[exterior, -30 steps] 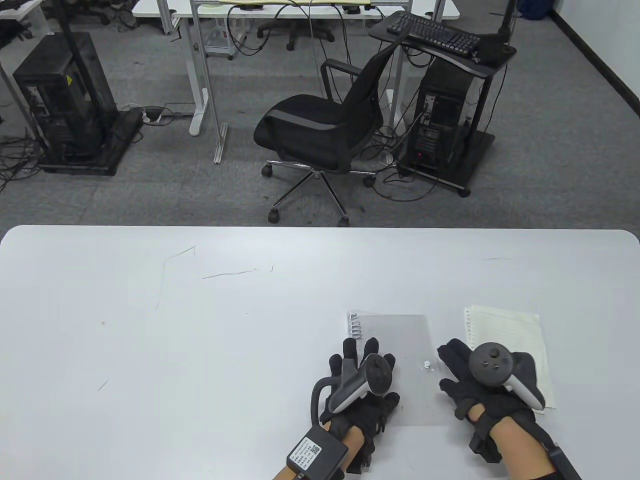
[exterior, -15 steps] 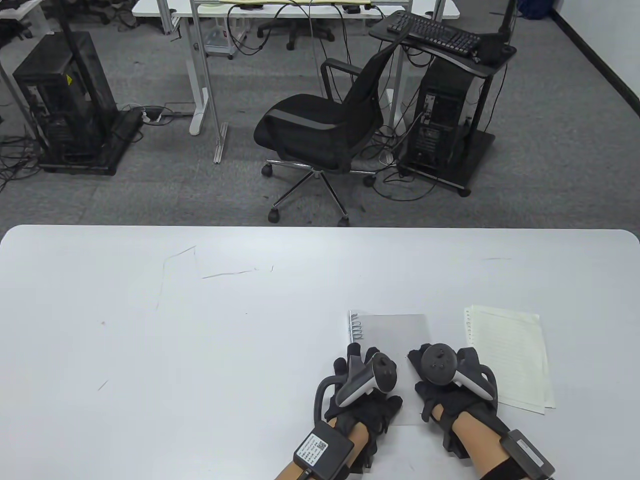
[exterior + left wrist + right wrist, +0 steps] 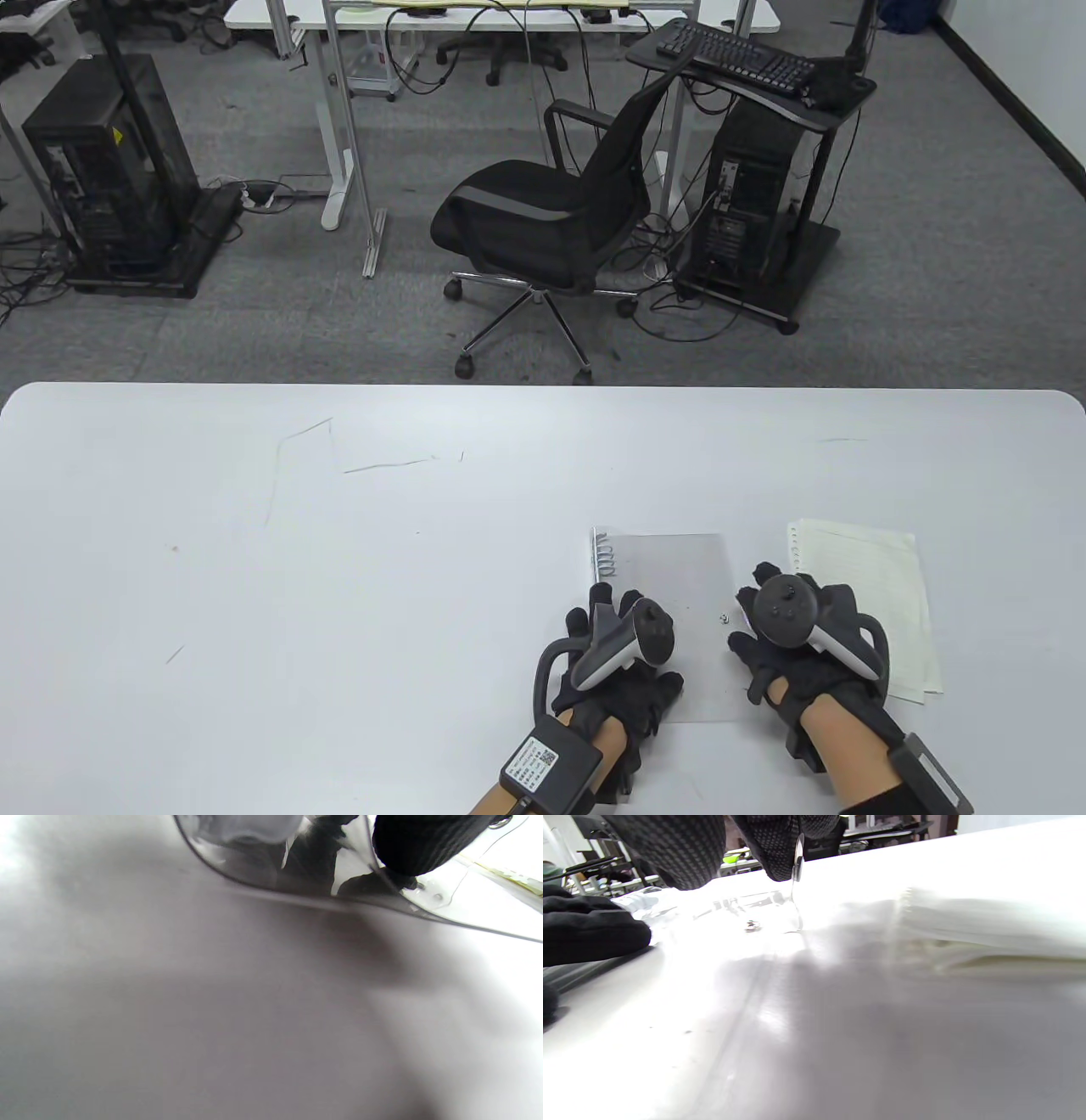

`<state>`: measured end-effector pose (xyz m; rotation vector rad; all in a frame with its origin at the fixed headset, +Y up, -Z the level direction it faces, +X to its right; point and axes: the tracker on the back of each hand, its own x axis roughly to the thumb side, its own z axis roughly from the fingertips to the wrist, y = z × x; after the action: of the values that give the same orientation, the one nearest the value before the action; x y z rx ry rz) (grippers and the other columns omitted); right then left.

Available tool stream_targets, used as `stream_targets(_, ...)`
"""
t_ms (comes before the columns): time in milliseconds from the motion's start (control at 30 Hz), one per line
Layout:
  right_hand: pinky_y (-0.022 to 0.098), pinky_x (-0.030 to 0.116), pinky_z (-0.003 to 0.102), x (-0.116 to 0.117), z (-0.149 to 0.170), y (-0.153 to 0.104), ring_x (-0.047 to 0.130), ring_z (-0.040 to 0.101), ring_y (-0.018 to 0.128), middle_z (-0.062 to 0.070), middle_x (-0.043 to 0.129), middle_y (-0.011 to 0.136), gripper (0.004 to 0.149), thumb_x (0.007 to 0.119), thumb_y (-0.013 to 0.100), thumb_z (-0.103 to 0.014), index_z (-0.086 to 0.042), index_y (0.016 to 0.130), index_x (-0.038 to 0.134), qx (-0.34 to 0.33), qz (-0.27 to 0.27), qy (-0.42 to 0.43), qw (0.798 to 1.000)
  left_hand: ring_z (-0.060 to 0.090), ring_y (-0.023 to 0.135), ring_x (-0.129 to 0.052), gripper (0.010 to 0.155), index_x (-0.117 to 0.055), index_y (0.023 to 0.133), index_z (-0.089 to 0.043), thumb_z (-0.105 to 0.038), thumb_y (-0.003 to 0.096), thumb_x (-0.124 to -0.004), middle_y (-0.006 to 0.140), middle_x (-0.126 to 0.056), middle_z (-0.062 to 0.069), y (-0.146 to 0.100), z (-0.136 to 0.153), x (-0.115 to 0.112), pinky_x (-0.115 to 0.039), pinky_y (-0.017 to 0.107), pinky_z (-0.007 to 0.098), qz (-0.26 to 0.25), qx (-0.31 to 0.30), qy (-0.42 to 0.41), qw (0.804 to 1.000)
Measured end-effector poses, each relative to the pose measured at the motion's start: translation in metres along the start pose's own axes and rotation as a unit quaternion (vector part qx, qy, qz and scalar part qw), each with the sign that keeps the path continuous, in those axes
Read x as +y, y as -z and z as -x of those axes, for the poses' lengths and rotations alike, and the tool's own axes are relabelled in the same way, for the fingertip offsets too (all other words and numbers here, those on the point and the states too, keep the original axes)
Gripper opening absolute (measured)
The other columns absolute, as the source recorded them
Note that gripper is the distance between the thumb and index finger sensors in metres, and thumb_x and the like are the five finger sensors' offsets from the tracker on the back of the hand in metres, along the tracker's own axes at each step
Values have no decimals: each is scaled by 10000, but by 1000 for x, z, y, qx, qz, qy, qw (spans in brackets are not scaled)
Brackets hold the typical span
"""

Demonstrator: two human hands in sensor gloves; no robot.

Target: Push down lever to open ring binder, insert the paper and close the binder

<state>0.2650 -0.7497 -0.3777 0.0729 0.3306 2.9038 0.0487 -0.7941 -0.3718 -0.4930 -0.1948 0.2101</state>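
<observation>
A translucent ring binder (image 3: pixel 670 577) lies on the white table (image 3: pixel 339 552), its metal rings (image 3: pixel 604 556) along its left side. My left hand (image 3: pixel 612 607) rests on the binder's left part, and a fingertip (image 3: pixel 424 844) presses the clear cover (image 3: pixel 254 870). My right hand (image 3: pixel 751 607) is at the binder's right edge. In the right wrist view its fingers (image 3: pixel 772 844) pinch the cover's edge (image 3: pixel 794 899), raised a little, with a snap button (image 3: pixel 798 857) on it. A small stud (image 3: pixel 724 618) shows beside the right hand. A stack of punched paper (image 3: pixel 857 586) lies to the right.
The paper stack (image 3: pixel 988 929) lies close under my right wrist. White table surface stretches to the left and back. Beyond the far edge are a black office chair (image 3: pixel 551 221) and computer carts on grey carpet.
My right hand went left over the cover's snap, then came back right to the binder's edge, where it now pinches the cover. My left hand drew back slightly on the binder.
</observation>
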Motion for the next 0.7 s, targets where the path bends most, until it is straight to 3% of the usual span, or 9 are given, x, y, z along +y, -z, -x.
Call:
stream_targets(167,616,107,776,8,18,2,-4,448,1021,73,149,1213,657,717,516,-454,-252,1100,495,32,-36,32,998,259,1011,212,687,-314,1050,-514,-657,475,-661,1185,-38,-167,0,1,0,-24,672,547,-1,-1,-2,1000)
stream_targets(533,618,97,768,20,26,10,-67,435,996,88,74,1196,661,701,522,-464,-260,1097,447,56,-76,32,995,255,998,198,697,-323,1054,-501,-649,477,-686,1162,-7,-184,-3,3,2,-30,671,564,-17,-5,-12,1000)
stream_targets(633,618,100,767,21,26,9,-66,435,995,91,75,1195,665,698,523,-463,-260,1097,430,56,-82,39,994,225,998,189,743,-258,1050,-490,-635,473,-702,1100,59,-268,-14,2,12,-25,673,569,-31,-44,-24,998)
stream_targets(700,619,102,767,21,26,9,-65,435,996,93,75,1195,662,694,525,-459,-261,1097,427,57,-83,45,994,219,1022,147,775,-254,1045,-485,-609,464,-752,1103,37,-270,-21,0,17,-41,682,574,-9,-76,-33,997)
